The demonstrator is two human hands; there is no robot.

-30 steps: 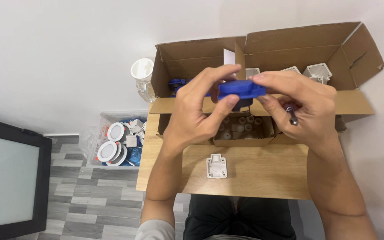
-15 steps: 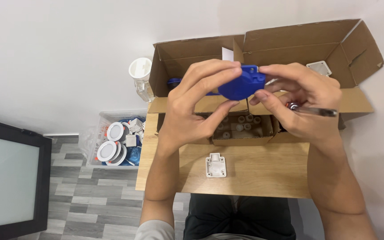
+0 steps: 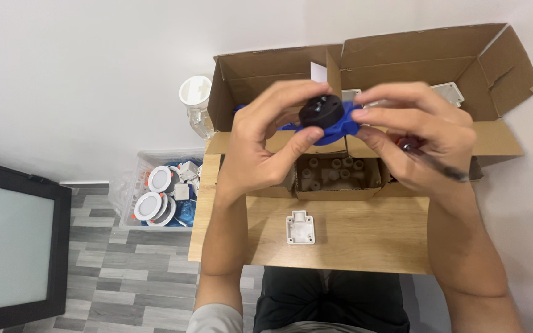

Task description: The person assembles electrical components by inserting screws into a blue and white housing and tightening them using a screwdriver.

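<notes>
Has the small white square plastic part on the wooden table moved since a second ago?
No. The small white square plastic part sits at the same spot on the wooden table, just below the small cardboard box.

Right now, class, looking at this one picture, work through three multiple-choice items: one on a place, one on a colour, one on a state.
1. Where does the small white plastic housing lie?
A. in the cardboard box
B. on the wooden table
C. on the floor

2. What colour is the part under the round black piece?
A. blue
B. red
C. green

3. How is the blue part held?
A. by the left hand alone
B. lying on the table
C. by both hands

Key: 1 B, it lies alone on the wooden table. 2 A, blue shows below the black piece. 3 C, the left hand and right hand pinch it over the cardboard box.
</notes>
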